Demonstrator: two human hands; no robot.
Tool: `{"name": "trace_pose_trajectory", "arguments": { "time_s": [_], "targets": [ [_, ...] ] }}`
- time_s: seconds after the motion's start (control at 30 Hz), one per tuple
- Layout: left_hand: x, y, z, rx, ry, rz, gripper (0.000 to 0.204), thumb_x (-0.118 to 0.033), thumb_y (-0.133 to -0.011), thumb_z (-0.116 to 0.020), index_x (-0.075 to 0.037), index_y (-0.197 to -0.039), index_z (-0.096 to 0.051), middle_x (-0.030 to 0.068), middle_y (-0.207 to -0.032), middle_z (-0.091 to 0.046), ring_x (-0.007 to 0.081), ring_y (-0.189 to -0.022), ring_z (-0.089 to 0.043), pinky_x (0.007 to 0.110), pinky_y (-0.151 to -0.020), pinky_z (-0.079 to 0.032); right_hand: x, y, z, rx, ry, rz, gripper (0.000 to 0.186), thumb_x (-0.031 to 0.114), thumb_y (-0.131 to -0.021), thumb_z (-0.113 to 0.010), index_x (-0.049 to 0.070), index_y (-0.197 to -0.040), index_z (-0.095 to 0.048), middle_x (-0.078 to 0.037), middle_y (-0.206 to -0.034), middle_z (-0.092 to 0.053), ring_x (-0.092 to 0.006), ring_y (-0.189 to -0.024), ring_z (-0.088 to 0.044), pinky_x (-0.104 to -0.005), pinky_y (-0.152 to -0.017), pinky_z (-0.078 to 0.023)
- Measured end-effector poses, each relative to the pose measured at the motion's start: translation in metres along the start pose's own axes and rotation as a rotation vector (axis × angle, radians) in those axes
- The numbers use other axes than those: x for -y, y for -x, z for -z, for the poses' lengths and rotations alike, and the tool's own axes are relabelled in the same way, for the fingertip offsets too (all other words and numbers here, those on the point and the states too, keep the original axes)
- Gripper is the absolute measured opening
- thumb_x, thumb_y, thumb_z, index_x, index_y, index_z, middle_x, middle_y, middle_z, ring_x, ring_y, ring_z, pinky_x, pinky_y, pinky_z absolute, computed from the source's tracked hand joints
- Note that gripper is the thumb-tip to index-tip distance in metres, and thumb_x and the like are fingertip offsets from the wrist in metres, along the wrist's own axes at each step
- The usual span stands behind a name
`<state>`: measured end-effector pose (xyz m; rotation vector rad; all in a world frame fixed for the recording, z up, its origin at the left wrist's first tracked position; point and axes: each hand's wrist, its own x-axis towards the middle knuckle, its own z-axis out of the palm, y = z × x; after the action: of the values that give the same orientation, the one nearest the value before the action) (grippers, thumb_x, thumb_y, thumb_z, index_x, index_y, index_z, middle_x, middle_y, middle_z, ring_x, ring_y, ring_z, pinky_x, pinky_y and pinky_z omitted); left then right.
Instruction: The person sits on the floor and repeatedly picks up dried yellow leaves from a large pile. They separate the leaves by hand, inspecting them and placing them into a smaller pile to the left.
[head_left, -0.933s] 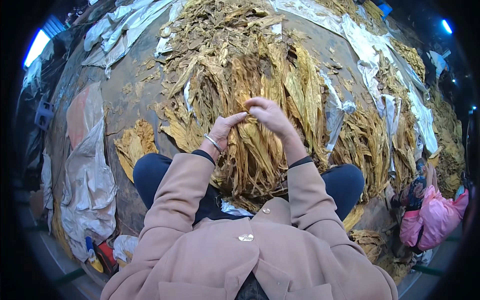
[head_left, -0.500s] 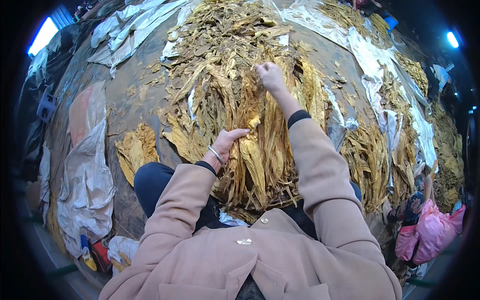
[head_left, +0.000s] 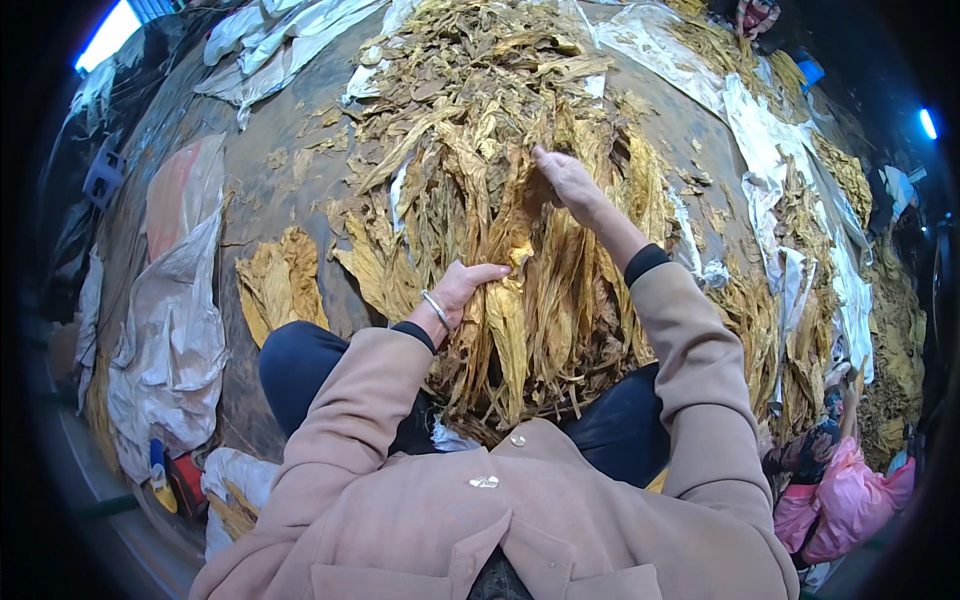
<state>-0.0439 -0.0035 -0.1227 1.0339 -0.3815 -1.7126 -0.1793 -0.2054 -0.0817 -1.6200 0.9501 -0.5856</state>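
Note:
A heap of long, dried tobacco leaves [head_left: 580, 270], yellow to brown, lies before my folded legs with the stalk ends toward me. My left hand [head_left: 460, 292] is closed on a yellow leaf [head_left: 508, 325], its thumb laid across the upper side. Farther away and to the right, my right hand [head_left: 572, 185] pinches the upper part of a browner leaf [head_left: 518, 200] that stretches up from the left hand. The right fingertips are partly hidden behind the hand. A silver bangle [head_left: 436, 308] circles my left wrist.
Two yellow leaves [head_left: 282, 285] lie apart on the left, beside a whitish plastic sheet [head_left: 170, 330]. Smaller crumpled leaves [head_left: 480, 70] are piled at the back. White sheeting [head_left: 755, 150] and more leaves run along the right, where a person in pink [head_left: 850, 495] sits.
My right hand has moved a little right and nearer, and its wrist has turned. The left hand stays at the leaf. The whole view has shifted slightly.

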Motion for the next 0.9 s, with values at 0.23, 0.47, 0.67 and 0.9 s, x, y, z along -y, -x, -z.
{"name": "trace_pose_trajectory", "arguments": {
  "time_s": [0.23,0.47,0.67,0.9],
  "targets": [
    [-0.002,0.005,0.001,-0.048,-0.042,-0.017,0.022,-0.007,-0.076,-0.07,0.004,-0.094,-0.064,0.0079,-0.083,-0.067,0.0159,-0.072,-0.066,0.029,-0.064,-0.056,0.042,-0.034,0.037,-0.533,-0.417,-0.038,0.038,0.031,-0.093,-0.054,0.004,-0.065,-0.052,0.001,-0.059,-0.046,-0.01,-0.049,-0.036,-0.0284,-0.047,-0.034],
    [-0.006,0.022,0.01,-0.005,0.084,0.049,0.02,-0.013,-0.08,-0.066,0.0,-0.094,-0.065,0.0079,-0.084,-0.068,0.0161,-0.071,-0.067,0.029,-0.065,-0.056,0.052,0.001,0.058,-0.106,0.134,0.034,0.033,0.035,-0.094,-0.051,0.01,-0.073,-0.047,0.002,-0.057,-0.041,-0.0052,-0.042,-0.035,-0.0217,-0.034,-0.027],
    [-0.028,0.057,0.007,0.121,0.149,-0.065,0.021,-0.013,-0.082,-0.062,0.0,-0.099,-0.062,0.0096,-0.088,-0.068,0.0181,-0.074,-0.068,0.033,-0.069,-0.058,0.003,0.025,0.068,-0.404,0.218,0.33,0.021,0.024,-0.093,-0.05,0.004,-0.089,-0.055,-0.004,-0.067,-0.053,-0.0105,-0.044,-0.043,-0.0264,-0.039,-0.037],
    [-0.052,0.11,0.003,0.268,0.335,-0.192,0.032,-0.015,-0.082,-0.062,0.005,-0.106,-0.055,0.0195,-0.089,-0.066,0.0348,-0.084,-0.066,0.048,-0.079,-0.055,0.064,0.094,0.001,-0.279,-0.026,0.104,0.02,0.016,-0.094,-0.045,0.005,-0.104,-0.06,-0.001,-0.068,-0.053,-0.0057,-0.049,-0.041,-0.0179,-0.042,-0.035]
  ]
}}
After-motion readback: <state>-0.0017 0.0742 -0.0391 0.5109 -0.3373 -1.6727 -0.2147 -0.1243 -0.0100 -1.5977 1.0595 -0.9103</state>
